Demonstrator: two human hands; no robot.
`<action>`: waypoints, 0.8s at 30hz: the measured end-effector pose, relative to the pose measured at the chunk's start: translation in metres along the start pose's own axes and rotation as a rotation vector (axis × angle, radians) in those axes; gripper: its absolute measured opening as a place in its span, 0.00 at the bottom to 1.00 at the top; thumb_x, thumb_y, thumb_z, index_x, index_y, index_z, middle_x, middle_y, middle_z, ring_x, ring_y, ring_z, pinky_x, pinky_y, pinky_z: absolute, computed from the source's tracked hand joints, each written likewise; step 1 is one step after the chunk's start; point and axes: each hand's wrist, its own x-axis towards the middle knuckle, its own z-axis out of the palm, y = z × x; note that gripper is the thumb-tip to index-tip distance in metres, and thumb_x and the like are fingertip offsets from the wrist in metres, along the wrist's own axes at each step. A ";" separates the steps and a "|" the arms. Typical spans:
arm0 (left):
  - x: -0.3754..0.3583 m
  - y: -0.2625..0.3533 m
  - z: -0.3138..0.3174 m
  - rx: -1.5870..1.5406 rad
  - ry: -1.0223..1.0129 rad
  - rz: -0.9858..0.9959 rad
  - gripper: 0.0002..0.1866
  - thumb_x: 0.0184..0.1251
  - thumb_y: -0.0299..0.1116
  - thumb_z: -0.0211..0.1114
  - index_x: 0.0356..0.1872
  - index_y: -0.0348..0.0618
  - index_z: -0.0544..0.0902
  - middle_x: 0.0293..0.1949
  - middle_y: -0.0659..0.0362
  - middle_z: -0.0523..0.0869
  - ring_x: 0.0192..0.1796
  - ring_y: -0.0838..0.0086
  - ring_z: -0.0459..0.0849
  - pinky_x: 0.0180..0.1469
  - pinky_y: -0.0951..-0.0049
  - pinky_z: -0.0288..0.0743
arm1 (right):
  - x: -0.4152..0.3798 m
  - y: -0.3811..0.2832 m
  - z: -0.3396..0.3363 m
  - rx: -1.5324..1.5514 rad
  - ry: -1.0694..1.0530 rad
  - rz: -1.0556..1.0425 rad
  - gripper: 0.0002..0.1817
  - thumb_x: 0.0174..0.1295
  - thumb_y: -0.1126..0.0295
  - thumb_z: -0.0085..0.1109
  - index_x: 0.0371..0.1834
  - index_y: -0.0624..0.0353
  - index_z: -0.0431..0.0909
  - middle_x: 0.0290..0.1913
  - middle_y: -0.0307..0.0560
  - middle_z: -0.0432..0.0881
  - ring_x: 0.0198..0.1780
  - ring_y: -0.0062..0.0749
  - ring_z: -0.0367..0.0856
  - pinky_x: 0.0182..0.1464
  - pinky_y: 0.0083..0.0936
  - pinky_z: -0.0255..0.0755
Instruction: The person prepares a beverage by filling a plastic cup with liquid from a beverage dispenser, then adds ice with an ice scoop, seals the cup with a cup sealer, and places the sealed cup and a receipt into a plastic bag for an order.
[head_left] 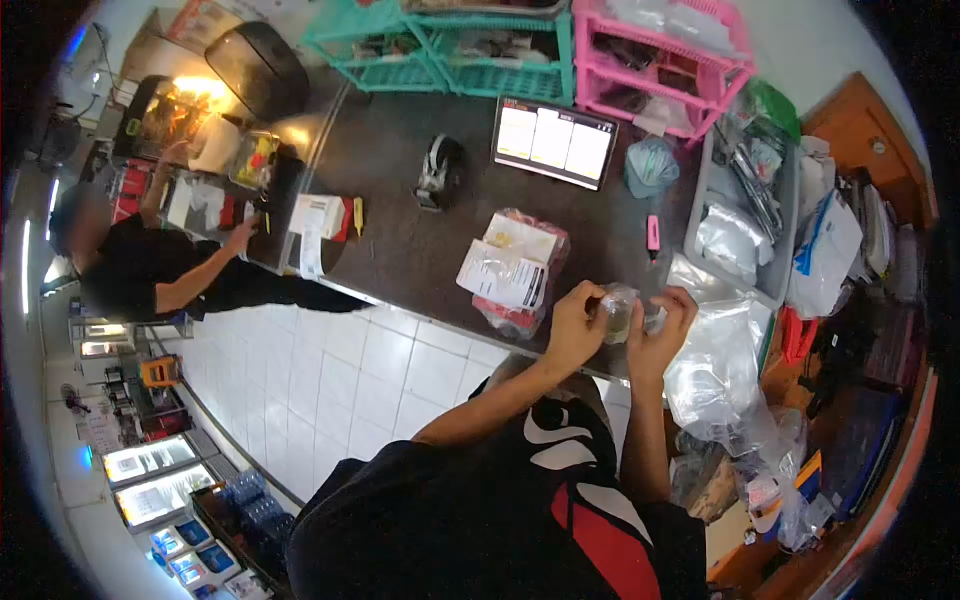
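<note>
Near the counter's front edge, a small clear container [619, 313] is between my two hands. My left hand [577, 325] grips its left side with curled fingers. On the right side, my right hand [660, 330] is at the container with its fingers bent; a clear bit of plastic shows between thumb and fingers. What is inside the container is too small to tell. Left of my hands lies a packed bundle in clear and red wrapping [520, 318], with printed white papers [508, 262] on top.
A tablet [555, 143], a black device [438, 172] and a pink highlighter [653, 236] lie on the dark counter [390, 235]. Plastic bags [712, 350] and a grey bin [698, 232] are at right. Another person [150, 250] stands at the left.
</note>
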 end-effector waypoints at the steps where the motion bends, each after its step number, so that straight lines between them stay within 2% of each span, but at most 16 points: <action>1: -0.005 0.002 0.005 -0.011 0.055 -0.030 0.06 0.57 0.19 0.62 0.34 0.36 0.76 0.28 0.50 0.80 0.27 0.64 0.81 0.32 0.70 0.74 | -0.010 0.001 -0.001 -0.003 0.050 0.071 0.09 0.50 0.78 0.66 0.35 0.61 0.77 0.47 0.52 0.75 0.51 0.45 0.73 0.55 0.36 0.68; 2: -0.008 0.008 0.007 -0.057 0.056 -0.121 0.06 0.58 0.20 0.64 0.35 0.36 0.76 0.28 0.52 0.81 0.29 0.68 0.82 0.33 0.73 0.75 | -0.018 0.001 -0.006 -0.020 -0.122 0.040 0.11 0.49 0.80 0.66 0.36 0.61 0.77 0.52 0.51 0.73 0.54 0.44 0.72 0.57 0.35 0.66; 5: -0.018 0.018 0.013 -0.150 0.061 -0.288 0.04 0.64 0.23 0.62 0.37 0.36 0.78 0.31 0.58 0.82 0.33 0.78 0.80 0.35 0.76 0.73 | -0.033 -0.002 0.001 0.123 -0.123 0.144 0.13 0.48 0.82 0.66 0.37 0.62 0.77 0.51 0.51 0.73 0.55 0.45 0.72 0.59 0.35 0.66; 6: -0.022 0.012 0.021 -0.209 0.140 -0.216 0.06 0.64 0.24 0.63 0.40 0.36 0.80 0.32 0.60 0.82 0.34 0.80 0.80 0.37 0.79 0.74 | -0.029 -0.004 -0.002 0.148 -0.094 0.209 0.13 0.48 0.84 0.65 0.38 0.61 0.79 0.50 0.51 0.74 0.55 0.43 0.73 0.59 0.34 0.66; 9: -0.020 0.016 0.025 -0.284 0.154 -0.257 0.10 0.64 0.24 0.63 0.45 0.35 0.82 0.34 0.60 0.82 0.36 0.80 0.80 0.39 0.80 0.74 | -0.035 0.012 0.001 0.254 -0.086 0.200 0.13 0.48 0.85 0.64 0.38 0.61 0.80 0.50 0.50 0.75 0.55 0.41 0.74 0.59 0.33 0.67; 12: -0.018 0.012 0.027 -0.453 0.001 -0.531 0.13 0.62 0.23 0.63 0.47 0.35 0.84 0.35 0.59 0.82 0.39 0.80 0.80 0.41 0.79 0.75 | -0.030 0.017 -0.002 0.246 -0.055 0.208 0.11 0.49 0.84 0.63 0.36 0.62 0.80 0.50 0.50 0.77 0.52 0.40 0.76 0.56 0.30 0.68; 15: -0.011 0.010 0.024 -0.516 -0.175 -0.517 0.12 0.60 0.23 0.64 0.45 0.38 0.86 0.33 0.59 0.81 0.38 0.77 0.80 0.39 0.76 0.75 | -0.024 0.016 -0.010 0.206 -0.052 0.219 0.08 0.50 0.83 0.62 0.34 0.63 0.79 0.46 0.51 0.79 0.48 0.39 0.78 0.53 0.29 0.70; 18: -0.009 0.000 0.023 0.006 -0.180 -0.108 0.12 0.59 0.22 0.65 0.44 0.41 0.87 0.37 0.58 0.77 0.40 0.74 0.77 0.36 0.75 0.73 | -0.020 0.018 -0.012 0.253 -0.044 0.254 0.05 0.50 0.80 0.61 0.32 0.64 0.78 0.42 0.52 0.81 0.46 0.43 0.80 0.51 0.31 0.72; 21: -0.007 -0.010 0.021 0.174 -0.126 0.121 0.11 0.59 0.23 0.66 0.44 0.42 0.86 0.42 0.57 0.74 0.43 0.71 0.73 0.38 0.76 0.70 | -0.014 0.018 -0.010 0.236 -0.007 0.280 0.05 0.50 0.78 0.61 0.30 0.64 0.77 0.42 0.53 0.82 0.45 0.45 0.81 0.49 0.33 0.73; 24: 0.002 -0.031 0.018 0.109 -0.238 0.173 0.10 0.59 0.22 0.66 0.42 0.40 0.85 0.46 0.58 0.72 0.48 0.72 0.70 0.43 0.78 0.67 | -0.010 0.029 -0.008 0.252 -0.049 0.315 0.05 0.50 0.78 0.61 0.31 0.63 0.78 0.41 0.53 0.82 0.46 0.45 0.81 0.49 0.34 0.73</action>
